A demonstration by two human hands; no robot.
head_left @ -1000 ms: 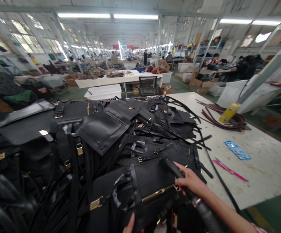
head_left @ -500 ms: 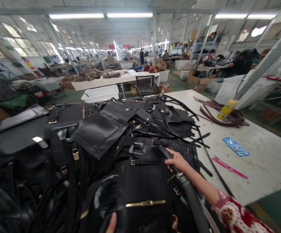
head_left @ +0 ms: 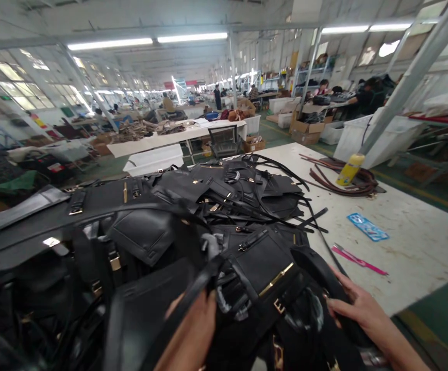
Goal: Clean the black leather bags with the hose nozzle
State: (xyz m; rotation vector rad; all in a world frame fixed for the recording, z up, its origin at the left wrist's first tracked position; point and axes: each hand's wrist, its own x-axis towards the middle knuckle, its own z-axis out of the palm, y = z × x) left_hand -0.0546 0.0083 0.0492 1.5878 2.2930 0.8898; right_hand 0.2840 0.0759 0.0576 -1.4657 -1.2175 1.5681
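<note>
Black bag (head_left: 256, 260) (gold-trimmed) lies between and slightly beyond the hands (head_left: 359, 305).

Clearest lane: right of frame, bare top of the bench (head_left: 420, 239), from the blue card (head_left: 368, 227) out toward the right edge. Card and pink strip (head_left: 359, 259) both lie flat; a hand passes over easily. Upper right, way blocked: yellow bottle (head_left: 350, 169), brown straps (head_left: 363, 186) beside it, grey post (head_left: 401, 77) slanting up behind. Left and centre filled by heaped black bags (head_left: 142, 232), loops and buckles snag-prone; air above the heap's far side open. Lower centre tight: dark strap (head_left: 185, 301) crosses in front of left fingers (head_left: 207, 312). Lower right: right fingers (head_left: 346, 283) and black hose (head_left: 318, 265) bar passage between heap and bench.
</note>
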